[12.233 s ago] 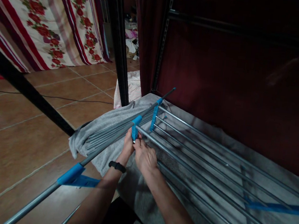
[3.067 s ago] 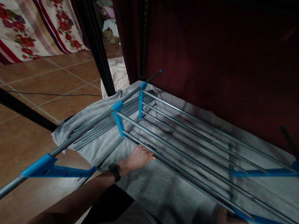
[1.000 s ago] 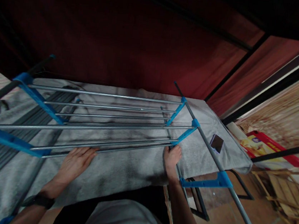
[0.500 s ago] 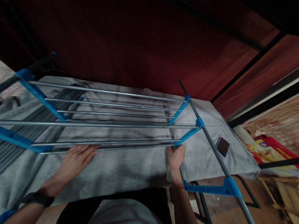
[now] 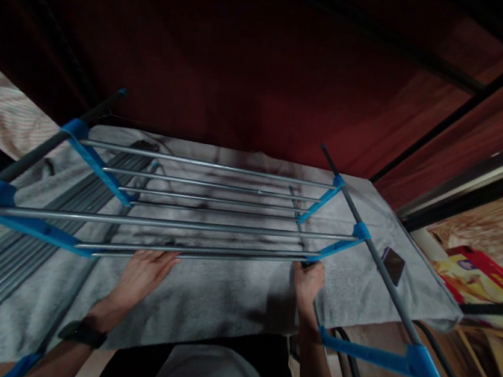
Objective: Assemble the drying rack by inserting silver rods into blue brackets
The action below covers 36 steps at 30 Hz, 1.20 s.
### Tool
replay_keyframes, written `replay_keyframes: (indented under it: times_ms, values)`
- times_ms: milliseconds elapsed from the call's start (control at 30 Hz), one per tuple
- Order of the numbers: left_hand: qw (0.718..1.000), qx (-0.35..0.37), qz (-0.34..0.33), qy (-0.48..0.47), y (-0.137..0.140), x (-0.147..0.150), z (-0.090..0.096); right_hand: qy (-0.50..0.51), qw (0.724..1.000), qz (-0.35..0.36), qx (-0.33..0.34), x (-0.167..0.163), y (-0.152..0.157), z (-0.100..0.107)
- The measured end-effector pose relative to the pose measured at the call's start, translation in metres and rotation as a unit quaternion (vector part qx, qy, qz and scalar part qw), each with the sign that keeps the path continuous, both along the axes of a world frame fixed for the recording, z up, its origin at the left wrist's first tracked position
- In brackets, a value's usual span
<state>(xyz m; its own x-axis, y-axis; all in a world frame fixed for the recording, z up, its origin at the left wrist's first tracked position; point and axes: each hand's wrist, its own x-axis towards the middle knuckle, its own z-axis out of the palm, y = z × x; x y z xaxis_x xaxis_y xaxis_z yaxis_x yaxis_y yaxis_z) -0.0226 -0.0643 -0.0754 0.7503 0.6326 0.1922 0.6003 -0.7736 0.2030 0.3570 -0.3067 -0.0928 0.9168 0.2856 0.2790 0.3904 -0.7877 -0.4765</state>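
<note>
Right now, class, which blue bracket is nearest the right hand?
The bracket at the right end of the front bars: its tip adjoins the right hand; others lie farther.

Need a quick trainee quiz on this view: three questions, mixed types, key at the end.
1. Multiple choice: which is nearest the right hand?
a) the red-and-yellow box
b) a blue bracket
c) the dark red curtain
2. True or false: the phone lies on the gray cloth.
3. Fill in: the dark wristband is on the ____ wrist.

Key: 1. b; 2. true; 3. left.
</note>
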Motion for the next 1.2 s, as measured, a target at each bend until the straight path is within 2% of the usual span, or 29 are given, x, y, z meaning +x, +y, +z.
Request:
replay_keyframes:
  times_ms: [100, 233, 300, 367, 467, 567, 667, 800, 833, 900, 967, 1033, 1100, 1200]
  values:
    - [1.0, -0.004, 0.001, -0.005, -0.002, 0.002, -0.001, -0.026, 0.998, 0.001, 0.051, -0.005, -0.003, -0.008]
    - [1.0, -0.014, -0.001, -0.018, -0.005, 0.001, -0.006, -0.103, 0.989, 0.027, 0.105, -0.031, -0.01, -0.014]
    - [0.999, -0.018, 0.007, -0.028, -0.007, 0.001, -0.007, -0.136, 0.98, 0.098, 0.11, -0.049, -0.008, -0.014]
    - [0.999, -0.023, 0.018, -0.041, -0.01, 0.002, -0.007, -0.152, 0.962, 0.202, 0.103, -0.068, 0.001, -0.012]
    - [0.997, -0.038, 0.019, -0.061, -0.016, 0.005, -0.002, -0.153, 0.917, 0.362, 0.065, -0.092, 0.024, -0.008]
    - [0.995, -0.057, 0.009, -0.077, -0.02, 0.009, 0.004, -0.145, 0.863, 0.483, 0.019, -0.103, 0.047, -0.008]
    - [0.995, -0.059, 0.019, -0.072, -0.025, 0.012, 0.009, -0.149, 0.835, 0.53, 0.004, -0.1, 0.061, -0.013]
    - [0.992, -0.055, 0.022, -0.115, -0.041, 0.004, 0.011, -0.151, 0.827, 0.542, 0.01, -0.09, 0.063, -0.021]
    - [0.986, -0.054, 0.048, -0.148, -0.046, -0.002, 0.01, -0.146, 0.827, 0.543, 0.012, -0.088, 0.062, -0.023]
    - [0.961, -0.046, 0.152, -0.226, -0.052, -0.016, 0.007, -0.135, 0.827, 0.546, 0.016, -0.087, 0.06, -0.025]
    - [0.905, -0.03, 0.297, -0.304, -0.052, -0.032, 0.003, -0.126, 0.828, 0.546, 0.023, -0.086, 0.059, -0.027]
    - [0.846, -0.02, 0.399, -0.353, -0.043, -0.045, 0.002, -0.122, 0.827, 0.548, 0.031, -0.086, 0.06, -0.03]
    - [0.823, -0.034, 0.429, -0.372, -0.029, -0.051, 0.002, -0.121, 0.825, 0.55, 0.038, -0.086, 0.06, -0.032]
    - [0.83, -0.076, 0.415, -0.364, -0.011, -0.052, 0.005, -0.113, 0.83, 0.545, 0.04, -0.086, 0.06, -0.035]
